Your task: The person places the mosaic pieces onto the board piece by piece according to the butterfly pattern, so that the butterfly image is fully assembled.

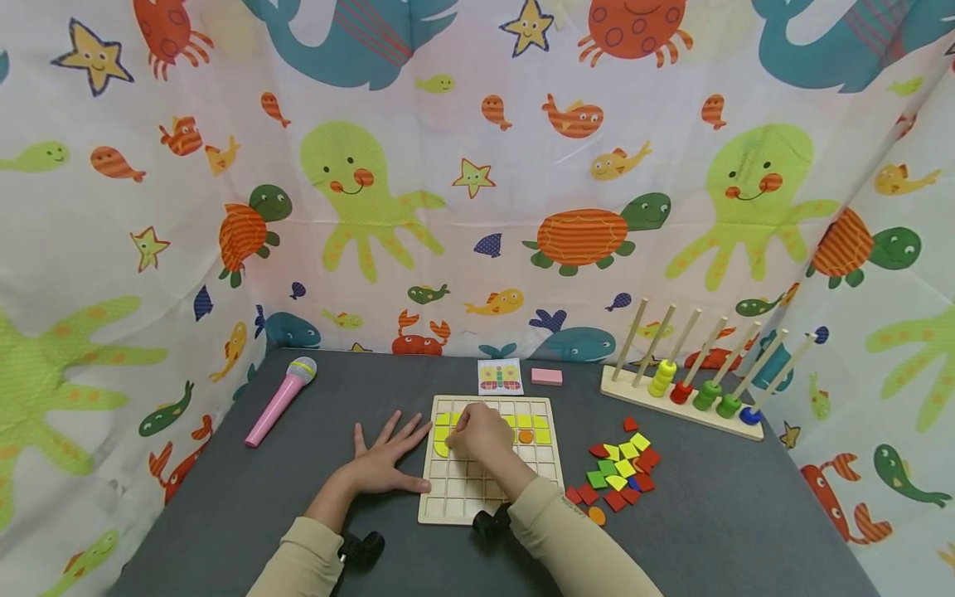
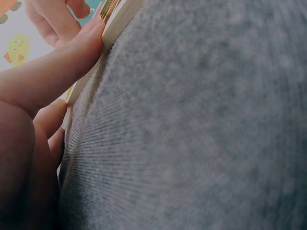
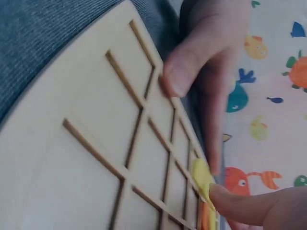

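Note:
A wooden grid board lies on the table with several yellow squares and an orange disc in its upper cells. My right hand is over the board's upper left part, fingers bent, pinching a yellow piece with a rounded edge at its rim. That yellow rounded piece overlaps the board's left cells. Beside the board, my left hand rests on the table, fingers spread, its thumb against the board's left edge.
Loose red, yellow and green pieces lie right of the board. Behind it are a pattern card and a pink block. A pink microphone lies at left; a bead-peg stand stands at back right.

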### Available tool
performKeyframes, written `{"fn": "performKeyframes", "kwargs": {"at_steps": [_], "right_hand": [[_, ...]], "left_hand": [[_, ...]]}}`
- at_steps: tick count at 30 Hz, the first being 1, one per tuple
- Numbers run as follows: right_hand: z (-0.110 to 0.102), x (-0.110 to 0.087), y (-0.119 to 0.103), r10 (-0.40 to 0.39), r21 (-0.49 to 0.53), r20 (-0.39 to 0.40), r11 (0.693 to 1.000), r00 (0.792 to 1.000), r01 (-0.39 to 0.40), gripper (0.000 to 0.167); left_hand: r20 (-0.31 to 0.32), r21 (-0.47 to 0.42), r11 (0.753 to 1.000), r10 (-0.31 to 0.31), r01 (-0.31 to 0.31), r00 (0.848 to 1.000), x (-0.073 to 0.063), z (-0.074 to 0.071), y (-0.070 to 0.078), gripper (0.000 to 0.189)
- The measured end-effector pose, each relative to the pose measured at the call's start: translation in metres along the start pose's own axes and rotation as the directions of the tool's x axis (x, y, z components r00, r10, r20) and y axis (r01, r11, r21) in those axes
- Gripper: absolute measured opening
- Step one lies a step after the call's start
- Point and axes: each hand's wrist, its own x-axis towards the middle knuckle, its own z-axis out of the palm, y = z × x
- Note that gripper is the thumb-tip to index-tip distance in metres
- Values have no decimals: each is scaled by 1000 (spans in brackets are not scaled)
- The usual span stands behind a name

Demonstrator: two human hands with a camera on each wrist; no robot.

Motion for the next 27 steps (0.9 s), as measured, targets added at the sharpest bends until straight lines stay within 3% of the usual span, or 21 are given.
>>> {"fn": "performKeyframes", "kwargs": {"at_steps": [9, 16, 27], "right_hand": [[-38, -15, 36, -107, 85, -39, 990, 993, 110, 18], [-73, -23, 70, -89, 125, -92, 987, 992, 100, 13], [-107, -29, 149, -56, 118, -117, 991, 992, 69, 17]], "left_hand": [[37, 29, 999, -21, 20, 999, -2, -6, 8, 109], [25, 22, 1000, -18, 17, 1000, -4, -8, 9, 109], [34, -6, 999, -38, 38, 999, -4, -8, 9, 107]]}}
